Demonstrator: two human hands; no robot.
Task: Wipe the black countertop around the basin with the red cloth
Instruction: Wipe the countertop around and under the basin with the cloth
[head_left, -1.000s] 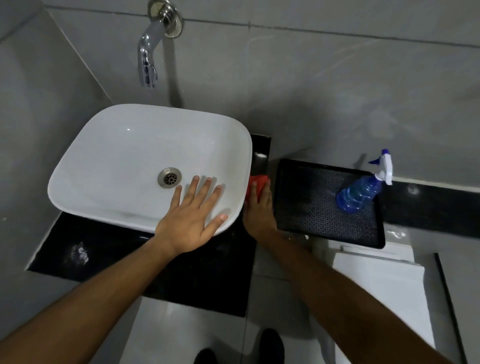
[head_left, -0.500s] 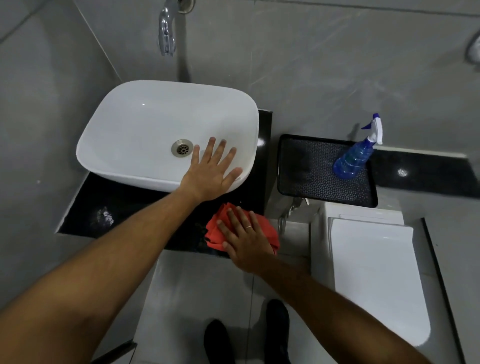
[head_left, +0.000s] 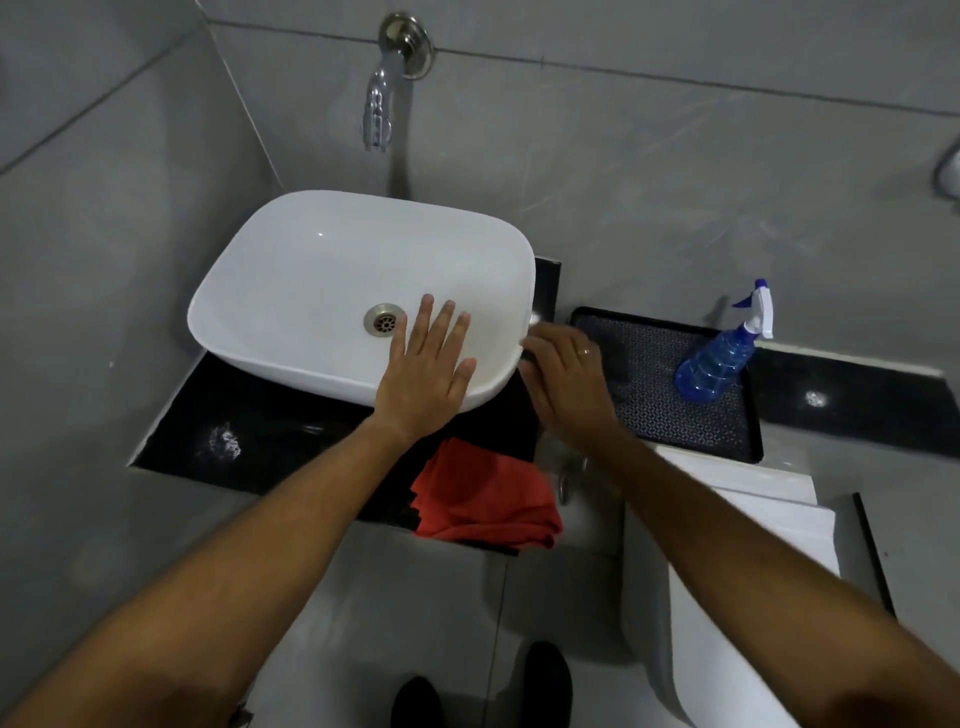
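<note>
a: starting nearest me. the red cloth (head_left: 485, 496) is bunched on the front edge of the black countertop (head_left: 270, 431), part of it hanging over the lip. neither hand is on it.

b: so what are the hands doing?

a: my left hand (head_left: 428, 371) is spread flat, fingers apart, over the front rim of the white basin (head_left: 311, 280), gripping nothing. i'd guess it's there to brace me while i lean in. my right hand (head_left: 563, 376) is at the basin's right corner, fingers curled down toward the narrow strip of counter there. i can't tell whether it pinches anything; the fingertips are blurred.

b: and the containers?

a: the basin looks empty, only the metal drain (head_left: 384, 320) showing in its floor. right of it, the black patterned tray (head_left: 649, 410) carries just the blue spray bottle (head_left: 719, 358) leaning in its far corner. the chrome tap (head_left: 379, 114) comes out of the wall behind.

b: the wiping?

a: paused, i'd say, since the cloth is out of hand.
</note>
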